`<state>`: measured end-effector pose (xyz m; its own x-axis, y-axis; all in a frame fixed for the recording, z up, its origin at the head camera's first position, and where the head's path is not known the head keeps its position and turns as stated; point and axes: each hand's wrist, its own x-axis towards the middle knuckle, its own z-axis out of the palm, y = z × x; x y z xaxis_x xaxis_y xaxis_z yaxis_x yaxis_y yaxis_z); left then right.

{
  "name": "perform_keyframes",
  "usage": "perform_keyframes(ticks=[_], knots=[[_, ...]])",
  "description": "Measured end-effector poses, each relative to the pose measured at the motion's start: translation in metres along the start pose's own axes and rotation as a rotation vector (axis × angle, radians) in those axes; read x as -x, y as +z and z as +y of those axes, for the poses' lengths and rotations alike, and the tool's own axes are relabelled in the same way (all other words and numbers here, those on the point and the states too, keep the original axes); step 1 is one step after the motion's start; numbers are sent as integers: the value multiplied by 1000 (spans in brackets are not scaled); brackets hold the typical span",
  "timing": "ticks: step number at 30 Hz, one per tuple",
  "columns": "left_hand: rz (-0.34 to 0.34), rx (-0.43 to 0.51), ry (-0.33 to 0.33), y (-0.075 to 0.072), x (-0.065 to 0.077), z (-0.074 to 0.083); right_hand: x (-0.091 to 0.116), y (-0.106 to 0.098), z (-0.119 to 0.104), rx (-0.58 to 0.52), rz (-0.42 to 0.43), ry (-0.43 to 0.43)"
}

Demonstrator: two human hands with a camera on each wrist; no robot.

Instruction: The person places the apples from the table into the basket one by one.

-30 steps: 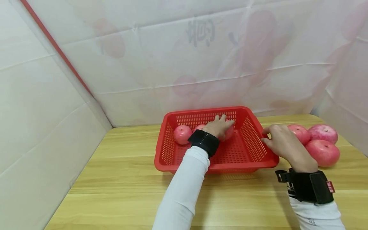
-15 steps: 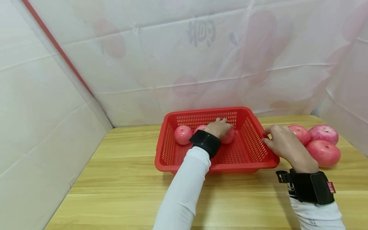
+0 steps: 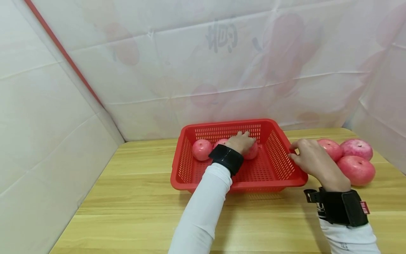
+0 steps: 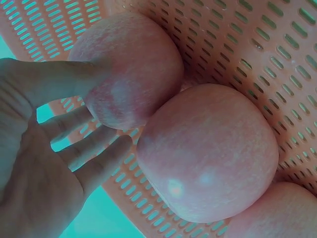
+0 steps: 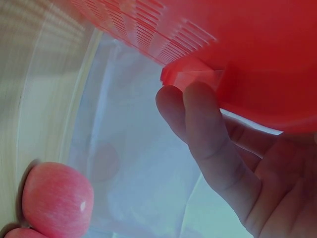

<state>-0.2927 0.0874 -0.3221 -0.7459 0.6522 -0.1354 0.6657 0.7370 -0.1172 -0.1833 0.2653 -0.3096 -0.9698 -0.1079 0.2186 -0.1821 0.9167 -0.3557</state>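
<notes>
A red slotted plastic basket (image 3: 203, 185) stands on the table with three pinkish-red apples in a row inside. My left hand (image 3: 241, 143) reaches into it at the rightmost apple (image 3: 252, 151). In the left wrist view my thumb lies across the face of that apple (image 4: 131, 74), while the fingers reach to its far side. Beside it sit the middle apple (image 4: 213, 153) and a third apple (image 4: 282, 213), partly cut off. My right hand (image 3: 309, 157) grips the basket's right rim, thumb and fingers curled at the edge.
Three more apples (image 3: 356, 169) are clustered on the wooden table (image 3: 127, 204) to the right of the basket, close by my right hand. A pale printed sheet (image 3: 177, 70) forms the wall right behind the basket, and others rise at both sides.
My left hand and the rightmost apple have come down slightly in the basket, and the fingers spread less over it. Between half a second ago and now little moves. My right hand stays at the rim.
</notes>
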Motion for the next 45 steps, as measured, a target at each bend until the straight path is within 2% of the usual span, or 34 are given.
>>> perform_keyframes(ticks=[8, 16, 26, 35, 41, 45], knots=[[33, 103, -11, -4, 1, -10, 0, 0, 0, 13, -2, 0], [87, 116, 3, -20, 9, -23, -1, -3, 1, 15, -14, 6], [171, 136, 6, -32, 24, -35, 0, -4, 3, 3, -29, 18], [178, 102, -24, -33, 40, -55, -3, -3, 3, 8, -24, 11], [184, 154, -48, -31, 50, -65, -3, -2, 4, 16, -20, 8], [178, 153, -66, -31, 56, -73, -3, -1, 4, 9, -27, 7]])
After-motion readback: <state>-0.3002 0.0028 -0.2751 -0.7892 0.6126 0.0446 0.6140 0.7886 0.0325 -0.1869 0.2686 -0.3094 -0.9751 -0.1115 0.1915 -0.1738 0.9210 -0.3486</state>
